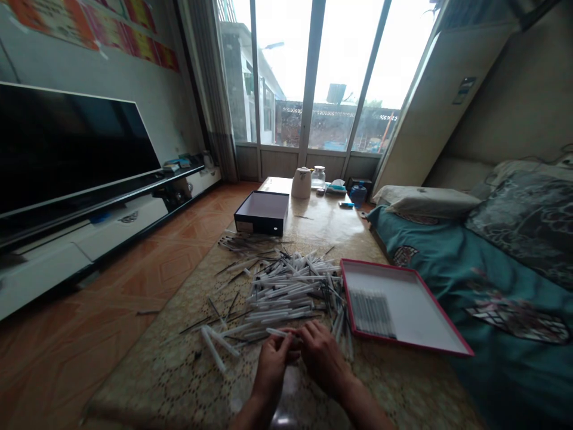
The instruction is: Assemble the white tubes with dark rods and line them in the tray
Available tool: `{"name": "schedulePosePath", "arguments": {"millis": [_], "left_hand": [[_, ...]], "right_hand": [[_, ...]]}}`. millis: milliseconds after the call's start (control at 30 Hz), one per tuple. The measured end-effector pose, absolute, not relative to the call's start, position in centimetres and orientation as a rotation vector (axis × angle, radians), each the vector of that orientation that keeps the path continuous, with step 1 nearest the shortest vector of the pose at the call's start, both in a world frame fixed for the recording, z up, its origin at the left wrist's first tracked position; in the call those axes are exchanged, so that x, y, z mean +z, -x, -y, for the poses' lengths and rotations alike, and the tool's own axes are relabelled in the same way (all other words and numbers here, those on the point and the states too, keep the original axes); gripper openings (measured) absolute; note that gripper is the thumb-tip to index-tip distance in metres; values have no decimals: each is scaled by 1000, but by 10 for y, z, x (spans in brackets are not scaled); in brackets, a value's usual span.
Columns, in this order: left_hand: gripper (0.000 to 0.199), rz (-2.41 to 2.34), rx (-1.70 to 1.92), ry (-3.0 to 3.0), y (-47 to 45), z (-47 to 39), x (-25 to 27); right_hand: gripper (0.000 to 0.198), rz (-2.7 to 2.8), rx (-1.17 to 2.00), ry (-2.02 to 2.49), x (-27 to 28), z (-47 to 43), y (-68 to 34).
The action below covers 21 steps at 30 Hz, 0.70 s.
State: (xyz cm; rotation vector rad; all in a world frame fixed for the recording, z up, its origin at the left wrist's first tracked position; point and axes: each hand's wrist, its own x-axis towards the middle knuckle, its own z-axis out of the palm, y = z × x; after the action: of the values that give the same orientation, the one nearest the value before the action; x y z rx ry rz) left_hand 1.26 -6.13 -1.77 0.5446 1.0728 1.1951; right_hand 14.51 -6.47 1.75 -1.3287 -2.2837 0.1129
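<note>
In the head view my left hand (271, 360) is closed around a white pen barrel (274, 332), whose end sticks out to the left past the fingertips. Close against it, my right hand (324, 356) has its fingers pinched together near the barrel's other end; what they grip is hidden. Just beyond both hands lies a heap of white pen barrels (284, 300). Thin dark pen refills (230, 272) are scattered along its left side. To the right, a shallow red-rimmed box lid (430, 310) holds a neat row of pens (371, 312).
A dark open box (259, 226) stands on the patterned table (179, 382) behind the heap. Farther back are a cream kettle (301, 183), a glass jar (318, 177) and a tissue pack (335, 188). A teal-covered couch (434, 254) runs along the right side.
</note>
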Motion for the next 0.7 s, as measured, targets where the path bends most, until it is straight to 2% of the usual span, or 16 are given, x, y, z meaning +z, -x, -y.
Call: {"name": "schedulePosePath", "arguments": {"millis": [100,267,400,700], "left_hand": [[27,-1096,1262,-409,-7,60,-17],[7,-1035,1334,-278,-1,60,-9],[7,-1013,1348,-255,-2,60,-7],[10,-979,1362,-249,-2,62,-6]], "right_hand": [[16,2081,150,1491,10,48,-161],[23,1835,-15,1719,-4,-1,-198],[33,1960,-90,1782,0,-29,-205],[22,2075,-145,1677,17,-33,-199]]}}
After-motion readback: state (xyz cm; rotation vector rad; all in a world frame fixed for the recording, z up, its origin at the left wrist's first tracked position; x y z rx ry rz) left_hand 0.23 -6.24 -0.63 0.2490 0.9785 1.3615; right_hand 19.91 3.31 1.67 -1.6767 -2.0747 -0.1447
